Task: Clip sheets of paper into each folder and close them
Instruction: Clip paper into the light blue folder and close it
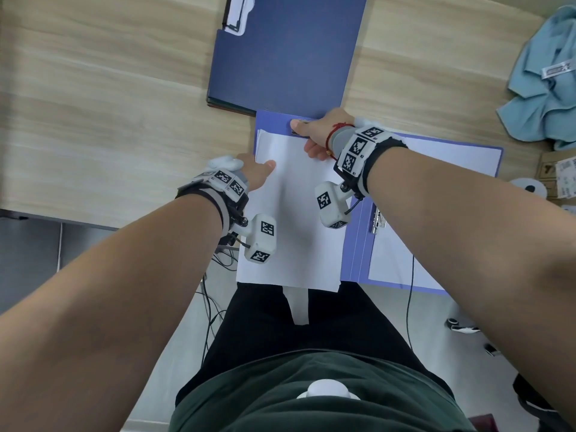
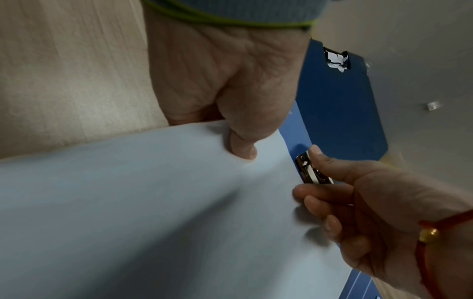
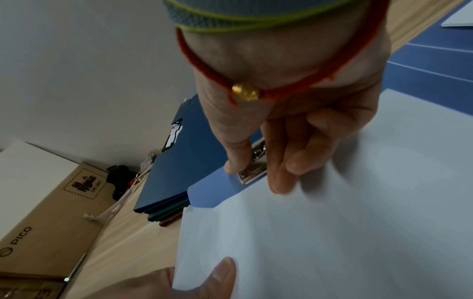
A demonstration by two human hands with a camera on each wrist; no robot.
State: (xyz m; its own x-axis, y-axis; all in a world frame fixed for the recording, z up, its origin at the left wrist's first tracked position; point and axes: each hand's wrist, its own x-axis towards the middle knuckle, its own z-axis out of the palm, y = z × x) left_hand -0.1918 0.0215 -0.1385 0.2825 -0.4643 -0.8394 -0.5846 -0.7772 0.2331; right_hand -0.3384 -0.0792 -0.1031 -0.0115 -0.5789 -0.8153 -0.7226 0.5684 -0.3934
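A: Where are the sheets of paper (image 1: 296,213)?

B: On the open light-blue folder (image 1: 355,244) at the near edge of the wooden desk (image 1: 109,120); the stack's near end juts past the desk edge over the person's lap; its far edge sits just beside the metal clip (image 2: 311,172) at the top of the folder.

A: And the hands?

B: The left hand (image 1: 255,171) pinches the left edge of the sheets, thumb on top and fingers tucked under, as the left wrist view shows; the right hand (image 1: 321,135) has its thumb curled onto the clip, with the remaining fingers bent down onto the top sheet beside it; I cannot tell whether the clip is raised or pressed flat.

A: Anything else nearby?

B: A stack of closed dark-blue folders (image 1: 286,51) lies just beyond the open one, with a white label pocket (image 1: 237,14) near its far corner; no writing there is legible; the open folder's right half carries another white sheet (image 1: 436,169) and a side clip (image 1: 377,218).

A: Any readable text?

B: In the right wrist view a cardboard box (image 3: 51,218) reads "PICO" and bears a stamp marked "UN 3481"; a crumpled light-blue cloth (image 1: 542,82) on the right has a tag too small to read; the wrist bands wear black-and-white square markers.
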